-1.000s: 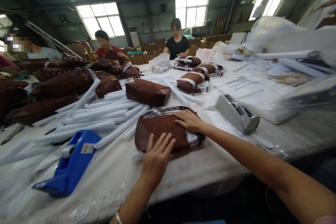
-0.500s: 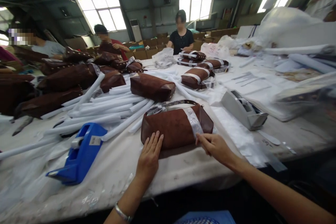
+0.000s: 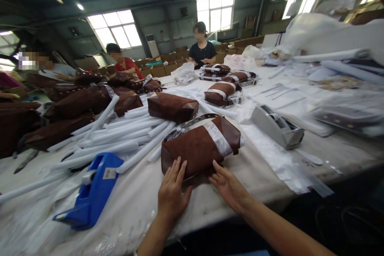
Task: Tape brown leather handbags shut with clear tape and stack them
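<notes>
A brown suede bag [image 3: 199, 146] with a clear plastic band round its right part lies on the white table [image 3: 258, 172] in front of me, its near edge tipped up. My left hand [image 3: 172, 192] rests flat against the bag's lower left edge, fingers stretched out. My right hand [image 3: 226, 184] has its fingertips tucked under the bag's lower right edge. A studded strap [image 3: 195, 120] runs along the bag's top.
A blue tape dispenser [image 3: 93, 190] sits at the left, a grey one [image 3: 277, 126] at the right. White paper rolls [image 3: 120, 130] and several brown bags [image 3: 172, 106] fill the middle. Other people work at the far side. Paper piles [image 3: 339, 68] lie at the right.
My right hand slid from the bag's top to its right side and then under the near edge. The bag's front has lifted. My left hand moved down to the lower left edge.
</notes>
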Tool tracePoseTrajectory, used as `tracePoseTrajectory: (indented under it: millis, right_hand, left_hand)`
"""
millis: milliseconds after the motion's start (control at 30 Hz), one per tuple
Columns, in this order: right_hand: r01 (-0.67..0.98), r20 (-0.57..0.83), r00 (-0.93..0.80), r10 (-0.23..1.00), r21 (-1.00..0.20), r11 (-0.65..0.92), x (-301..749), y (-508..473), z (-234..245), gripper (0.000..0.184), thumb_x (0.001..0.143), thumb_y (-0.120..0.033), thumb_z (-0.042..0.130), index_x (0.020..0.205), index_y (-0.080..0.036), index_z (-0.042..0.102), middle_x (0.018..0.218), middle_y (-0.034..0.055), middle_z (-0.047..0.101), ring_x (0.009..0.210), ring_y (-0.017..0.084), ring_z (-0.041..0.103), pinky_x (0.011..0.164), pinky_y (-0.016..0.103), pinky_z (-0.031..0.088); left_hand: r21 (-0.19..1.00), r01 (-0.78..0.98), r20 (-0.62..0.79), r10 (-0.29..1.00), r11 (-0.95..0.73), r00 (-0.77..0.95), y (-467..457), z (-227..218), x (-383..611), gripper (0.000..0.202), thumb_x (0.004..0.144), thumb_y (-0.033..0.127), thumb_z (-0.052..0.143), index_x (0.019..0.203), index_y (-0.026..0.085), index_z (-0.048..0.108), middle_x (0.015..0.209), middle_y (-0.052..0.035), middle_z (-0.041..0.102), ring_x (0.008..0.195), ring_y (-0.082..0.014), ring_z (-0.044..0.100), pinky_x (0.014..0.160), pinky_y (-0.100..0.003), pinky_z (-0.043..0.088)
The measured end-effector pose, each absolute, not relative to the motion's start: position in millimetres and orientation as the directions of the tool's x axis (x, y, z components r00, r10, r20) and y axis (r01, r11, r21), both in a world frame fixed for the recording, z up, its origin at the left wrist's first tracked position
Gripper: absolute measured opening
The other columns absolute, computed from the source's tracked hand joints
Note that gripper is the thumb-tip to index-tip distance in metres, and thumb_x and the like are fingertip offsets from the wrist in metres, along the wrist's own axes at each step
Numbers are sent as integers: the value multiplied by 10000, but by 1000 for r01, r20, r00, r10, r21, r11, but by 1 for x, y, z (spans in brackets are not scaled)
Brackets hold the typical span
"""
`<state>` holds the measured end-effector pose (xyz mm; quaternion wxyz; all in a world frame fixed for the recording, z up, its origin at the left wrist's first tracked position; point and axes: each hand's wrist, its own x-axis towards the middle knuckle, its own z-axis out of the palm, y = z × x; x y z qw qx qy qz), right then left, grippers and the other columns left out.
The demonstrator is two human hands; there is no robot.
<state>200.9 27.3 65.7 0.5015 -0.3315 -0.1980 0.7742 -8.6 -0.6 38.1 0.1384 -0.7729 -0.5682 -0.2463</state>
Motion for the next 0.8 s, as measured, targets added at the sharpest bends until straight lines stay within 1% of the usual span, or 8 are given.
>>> tracePoseTrajectory:
  millis: [200, 267, 367, 433, 500, 567, 667, 800]
  right_hand:
    - [-713, -206, -199, 958, -641, -285, 190, 14, 87, 494, 793, -417, 795, 1201, -234, 586, 1245, 50, 666, 1196, 239, 603, 1067, 414, 466]
    - [-662, -148, -242, 959, -697, -275, 193, 8, 96, 524, 796, -407, 793, 1244, -238, 580, 1270, 58, 653, 1202, 239, 603, 1080, 421, 454]
    - [-378, -42, -392, 919, -904, -202, 214, 5, 104, 489, 822, -428, 762, 1256, -258, 615, 1274, 67, 663, 1166, 255, 630, 1050, 445, 481]
    - [-45, 85, -408, 909, -996, 73, 242, 13, 102, 353, 873, -431, 698, 1190, -276, 678, 1219, 59, 700, 1156, 266, 638, 1057, 467, 478]
    - [348, 287, -351, 892, -844, 408, 282, 31, 93, 246, 929, -392, 613, 1123, -288, 722, 1241, 51, 697, 1223, 274, 598, 1129, 488, 409]
    - [635, 405, -339, 849, -568, 524, 330, 52, 78, 307, 973, -335, 512, 1227, -279, 675, 1326, 57, 652, 1310, 283, 529, 1186, 537, 309]
    - [871, 417, -272, 867, -277, 406, 400, 80, 49, 408, 966, -357, 459, 1313, -210, 615, 1443, 129, 547, 1410, 335, 396, 1156, 569, 324]
    - [924, 462, -246, 852, -154, 350, 452, 103, 5, 532, 952, -553, 328, 1170, -261, 716, 1319, 209, 628, 1295, 379, 516, 1015, 601, 411]
  left_hand:
    - [100, 975, 671, 737, -200, 82, -2, 28, 7, 853, 873, 225, 649, 1577, 227, 166, 1516, -135, 466, 1306, -310, 538, 1054, -469, 486]
    - [140, 978, 700, 714, -157, 15, -1, 26, 11, 855, 888, 253, 643, 1581, 220, 144, 1492, -146, 493, 1266, -312, 571, 1011, -463, 515]
    - [196, 974, 698, 714, -118, -54, 1, 26, 12, 821, 903, 244, 617, 1580, 238, 153, 1481, -129, 511, 1226, -292, 606, 947, -416, 555]
    - [215, 969, 688, 724, -125, -59, 2, 28, 11, 798, 906, 199, 596, 1577, 266, 168, 1488, -104, 507, 1233, -276, 606, 955, -397, 555]
    - [218, 963, 682, 731, -160, -33, 3, 29, 8, 804, 896, 151, 583, 1575, 285, 172, 1498, -89, 498, 1265, -275, 584, 1010, -419, 533]
    - [216, 956, 677, 736, -196, -2, 3, 29, 6, 824, 876, 92, 555, 1574, 300, 170, 1511, -81, 481, 1298, -280, 558, 1049, -456, 513]
    - [203, 953, 677, 736, -225, 30, 4, 26, 5, 862, 833, 9, 493, 1574, 307, 168, 1522, -75, 465, 1336, -284, 523, 1067, -495, 506]
    - [153, 967, 728, 685, -204, 29, 4, 21, 8, 877, 792, -42, 443, 1569, 280, 197, 1485, -81, 513, 1327, -258, 537, 1044, -487, 538]
